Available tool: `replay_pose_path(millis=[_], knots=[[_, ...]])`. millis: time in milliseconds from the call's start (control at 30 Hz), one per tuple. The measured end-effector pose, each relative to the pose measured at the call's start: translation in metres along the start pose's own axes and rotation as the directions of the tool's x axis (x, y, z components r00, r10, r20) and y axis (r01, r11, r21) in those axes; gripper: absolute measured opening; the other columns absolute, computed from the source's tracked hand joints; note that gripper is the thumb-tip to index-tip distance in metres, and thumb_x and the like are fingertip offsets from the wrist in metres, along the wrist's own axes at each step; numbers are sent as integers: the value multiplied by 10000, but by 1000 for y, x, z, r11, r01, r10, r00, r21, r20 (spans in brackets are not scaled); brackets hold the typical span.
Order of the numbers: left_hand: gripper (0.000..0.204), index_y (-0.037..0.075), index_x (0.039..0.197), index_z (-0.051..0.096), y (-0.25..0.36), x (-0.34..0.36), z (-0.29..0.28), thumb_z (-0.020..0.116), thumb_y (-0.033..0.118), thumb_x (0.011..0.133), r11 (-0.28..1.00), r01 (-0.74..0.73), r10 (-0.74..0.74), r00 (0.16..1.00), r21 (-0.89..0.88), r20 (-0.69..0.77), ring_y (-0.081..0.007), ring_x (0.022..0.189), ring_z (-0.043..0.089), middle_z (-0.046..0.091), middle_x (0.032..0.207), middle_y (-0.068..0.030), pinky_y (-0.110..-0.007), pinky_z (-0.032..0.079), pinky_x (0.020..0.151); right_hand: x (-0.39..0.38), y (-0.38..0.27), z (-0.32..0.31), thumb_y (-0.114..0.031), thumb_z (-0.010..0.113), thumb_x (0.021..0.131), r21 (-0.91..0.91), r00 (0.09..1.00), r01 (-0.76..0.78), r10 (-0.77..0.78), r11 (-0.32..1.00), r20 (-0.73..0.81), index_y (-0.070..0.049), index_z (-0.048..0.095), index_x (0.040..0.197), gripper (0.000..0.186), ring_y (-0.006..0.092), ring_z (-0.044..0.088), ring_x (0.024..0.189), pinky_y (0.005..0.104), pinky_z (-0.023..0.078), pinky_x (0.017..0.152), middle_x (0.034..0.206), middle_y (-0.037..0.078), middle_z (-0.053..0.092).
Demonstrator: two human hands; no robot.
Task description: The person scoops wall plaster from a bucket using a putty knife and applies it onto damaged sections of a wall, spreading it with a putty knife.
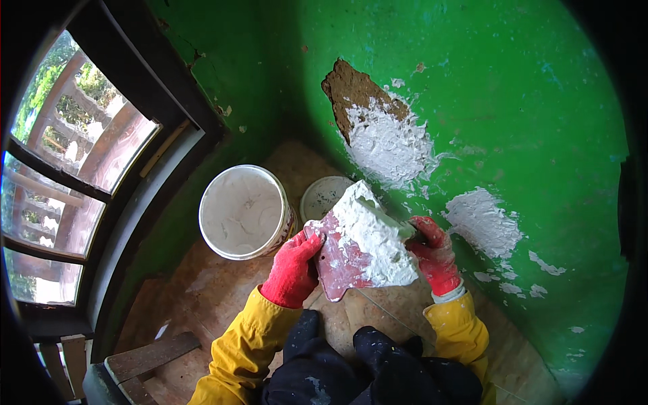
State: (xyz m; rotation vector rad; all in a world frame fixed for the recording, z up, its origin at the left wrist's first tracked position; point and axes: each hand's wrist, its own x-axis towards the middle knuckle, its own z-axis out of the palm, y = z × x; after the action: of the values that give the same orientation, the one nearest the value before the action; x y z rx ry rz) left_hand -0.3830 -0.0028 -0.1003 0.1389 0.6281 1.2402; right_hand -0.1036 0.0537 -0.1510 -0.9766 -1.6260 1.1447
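My left hand [291, 270], in a red glove, grips the edge of a reddish flat plastering board [337, 270], thumb on top. A thick heap of wet white plaster [378, 250] covers the board's right half. At the board's right side, my right hand [435, 256], gloved in red and smeared white, closes on a scraper [403, 228] coated with plaster; its handle is mostly hidden in the fingers. Beyond the board, a green wall [486, 121] has a hole showing brown backing [354, 91], its lower part filled with rough white plaster [391, 145].
A white bucket [233, 202] with plaster residue stands on the tiled floor left of the board. Its round lid [320, 196] lies partly under the board. Another plaster patch [482, 219] is on the wall at right. A window [74, 115] and wooden furniture [152, 354] are at left.
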Motion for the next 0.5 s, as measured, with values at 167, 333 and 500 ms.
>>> replay_pose_path(millis=[167, 333, 500], knots=[[271, -2, 1187, 509, 4, -1, -5, 470, 107, 941, 998, -24, 27, 999, 65, -40, -234, 1039, 573, 588, 1140, -124, -380, 429, 956, 7, -2, 16, 147, 623, 615, -390, 948, 260, -311, 883, -72, -71, 599, 1089, 523, 273, 559, 994, 335, 512, 755, 1080, 108, 593], [276, -1, 1192, 508, 2, 1, -4, 477, 109, 941, 998, -11, 11, 1000, 62, -8, -226, 1031, 577, 591, 1133, -119, -375, 437, 946, 1, 17, 22, 163, 594, 625, -342, 923, 231, -316, 911, -219, -85, 597, 1082, 520, 287, 539, 1022, 352, 492, 820, 1094, 93, 592], [289, 2, 1206, 501, 6, 0, -8, 483, 118, 942, 994, -22, 25, 999, 111, -20, -222, 1037, 575, 590, 1138, -113, -368, 438, 944, -4, 23, 17, 167, 588, 630, -562, 919, 200, -353, 803, -177, -89, 584, 1100, 536, 296, 541, 1010, 370, 484, 831, 1106, 96, 581]])
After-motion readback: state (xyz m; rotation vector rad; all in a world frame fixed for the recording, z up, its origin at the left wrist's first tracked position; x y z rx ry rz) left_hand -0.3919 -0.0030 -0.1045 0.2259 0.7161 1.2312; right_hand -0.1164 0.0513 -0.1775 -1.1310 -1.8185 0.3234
